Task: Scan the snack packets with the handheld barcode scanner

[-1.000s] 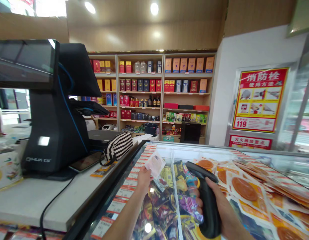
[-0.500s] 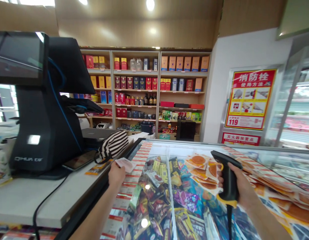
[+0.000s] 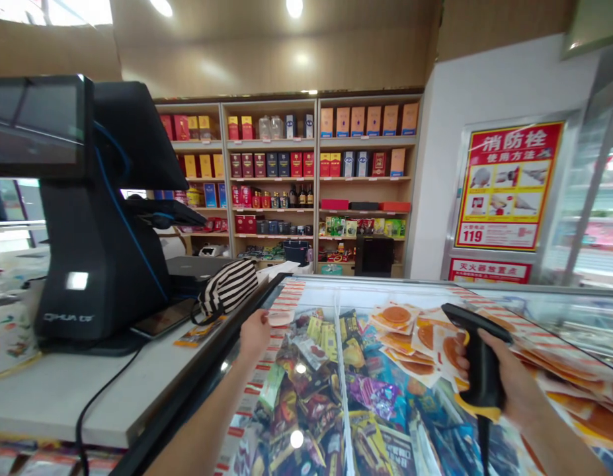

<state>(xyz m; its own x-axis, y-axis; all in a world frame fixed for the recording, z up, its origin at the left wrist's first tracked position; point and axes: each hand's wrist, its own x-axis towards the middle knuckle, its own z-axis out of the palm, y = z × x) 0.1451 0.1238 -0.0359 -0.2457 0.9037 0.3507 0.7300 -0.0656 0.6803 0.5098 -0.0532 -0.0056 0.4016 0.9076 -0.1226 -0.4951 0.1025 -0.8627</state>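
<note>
Roughly upright scanner handle [image 3: 486,377], nose [image 3: 457,313] pointing left

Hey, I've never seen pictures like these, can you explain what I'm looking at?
There's no machine doing the work, just a person's bare hands. Every picture comes from one camera worn on their head, looking forward and down. The right hand grips a black handheld scanner with a cord below. The left hand pinches something thin and pale, too small to identify. Below them is a clear-topped case of colourful packets. At left, a white counter carries a black screen stand and a striped pouch.
</note>
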